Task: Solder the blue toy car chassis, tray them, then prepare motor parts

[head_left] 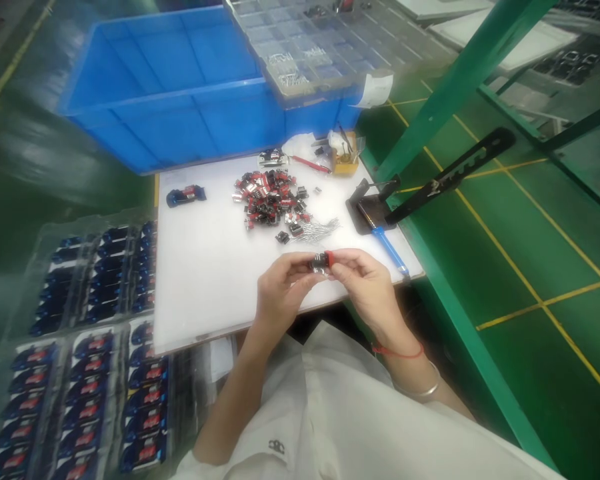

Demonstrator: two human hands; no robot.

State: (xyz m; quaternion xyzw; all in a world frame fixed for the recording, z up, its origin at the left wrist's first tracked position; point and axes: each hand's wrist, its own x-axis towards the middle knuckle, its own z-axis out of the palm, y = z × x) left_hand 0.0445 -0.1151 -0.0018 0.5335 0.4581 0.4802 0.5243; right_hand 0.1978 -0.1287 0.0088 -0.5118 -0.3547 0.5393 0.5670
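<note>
Small red-and-black part (323, 261) pinched between both hands over the counter's (205, 267) near edge, left hand (280, 290) gripping its dark end, right hand (365, 283) closed on the red end. Just beyond lies a pile of like parts (270, 197); a blue toy car (186, 195) sits toward the far left corner, a blue-handled tool (389, 248) along the right edge

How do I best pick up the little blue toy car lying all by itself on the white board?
Come straight down from above and pinch the blue toy car across its narrow body, one finger on each long side. It lies flat, lengthways left to right, on the white board with bare space round it, so that grip looks unblocked.
</note>
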